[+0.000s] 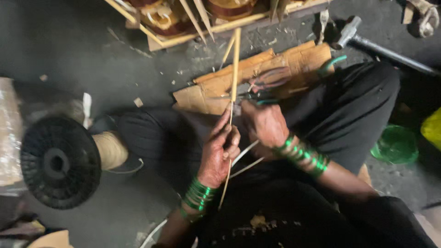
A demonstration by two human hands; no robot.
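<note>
Head view is looking down on a person sitting cross-legged on a dark floor (69,55), and much of it is dim and blurred. Whatever tool the right hand (262,125) is closing around is lying mostly under the fingers; only green-tinted handles and a bit of metal are showing, so its kind is hard to tell. The left hand (220,154) is pinching a thin bamboo strip (233,82) between thumb and fingers. That strip is pale yellow, flat and narrow, running from the lap up past both hands toward a wooden frame (216,25) that is being cut off by the top edge. Two more pale slivers are crossing the lap just below the hands. Green bangles are circling both wrists. A torn piece of cardboard (294,59) is lying under the work, a hammer (367,41) is resting beyond it, and a black spool (59,161) is sitting well apart on the person's left.
</note>
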